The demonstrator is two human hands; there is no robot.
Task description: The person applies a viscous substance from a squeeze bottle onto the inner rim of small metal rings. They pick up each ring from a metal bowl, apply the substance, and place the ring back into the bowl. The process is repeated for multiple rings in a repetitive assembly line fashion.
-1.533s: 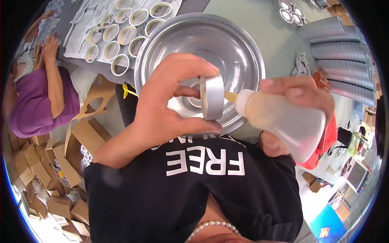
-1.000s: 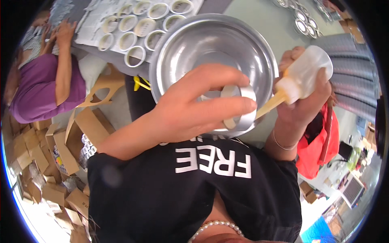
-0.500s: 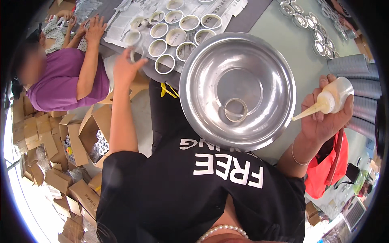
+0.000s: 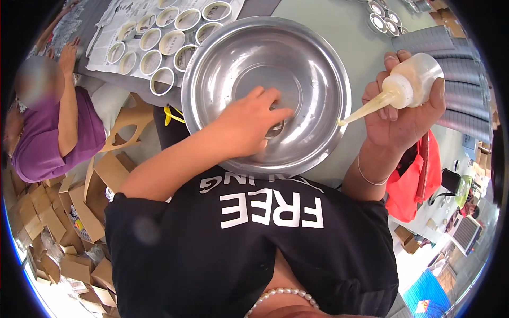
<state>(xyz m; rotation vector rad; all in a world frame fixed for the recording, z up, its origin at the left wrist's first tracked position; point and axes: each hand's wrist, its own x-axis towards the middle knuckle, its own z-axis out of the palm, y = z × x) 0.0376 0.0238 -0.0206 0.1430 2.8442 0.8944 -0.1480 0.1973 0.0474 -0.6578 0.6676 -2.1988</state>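
Observation:
A wide steel basin (image 4: pixel 323 69) sits in front of my chest. Inside it, my left hand (image 4: pixel 246 124) reaches down with curved fingers and thumb around a thin ring (image 4: pixel 275 130), which they partly hide. To the right of the basin, my right hand (image 4: pixel 395 124) is closed round a translucent squeeze bottle (image 4: pixel 421 77) with a long yellowish nozzle. The bottle is tilted, and its tip points down and left at the basin's right rim.
Several white-rimmed rings (image 4: pixel 172 42) stand on newspaper (image 4: pixel 101 53) at the far left. Silvery round parts (image 4: pixel 377 22) and grey rolls (image 4: pixel 456 74) lie at the far right. A person in purple (image 4: pixel 63 140) sits left, above open cartons (image 4: pixel 82 206). A red bag (image 4: pixel 411 185) hangs right.
My left hand has gone from the rings on the newspaper, rightward into the basin, to the ring there. My right hand still holds the bottle. The whole view has shifted.

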